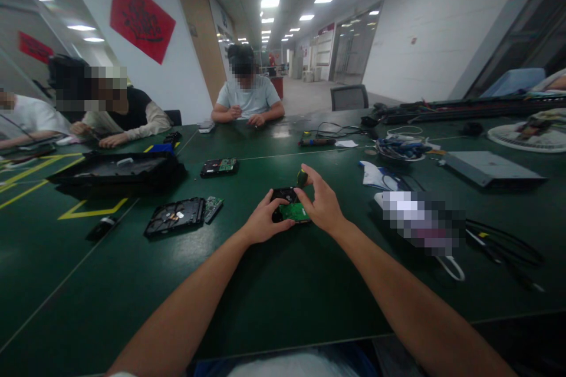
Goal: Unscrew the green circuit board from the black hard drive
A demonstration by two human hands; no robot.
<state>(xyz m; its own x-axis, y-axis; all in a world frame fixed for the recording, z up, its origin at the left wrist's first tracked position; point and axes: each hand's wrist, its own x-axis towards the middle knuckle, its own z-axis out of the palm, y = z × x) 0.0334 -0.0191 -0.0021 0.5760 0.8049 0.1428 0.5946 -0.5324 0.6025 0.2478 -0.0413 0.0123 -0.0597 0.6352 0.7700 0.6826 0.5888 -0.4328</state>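
A hard drive [295,212] with a green circuit board and a black casing lies on the green table in front of me. My left hand [267,218] grips it from the left, thumb along the near edge and fingers over the far side. In my right hand [322,203] is a screwdriver [302,177] with a dark green and yellow handle, held upright above the drive's right side. Its tip is hidden behind the fingers. To the left lies an opened black drive casing [174,217], with a loose circuit board [213,210] against its right side.
Another hard drive [220,167] lies farther back, and a black tray [119,169] is at left. A grey metal box [493,168], a white pouch-like item [415,221] and cables [508,238] lie at right. Several people sit around the table, one person [250,94] opposite.
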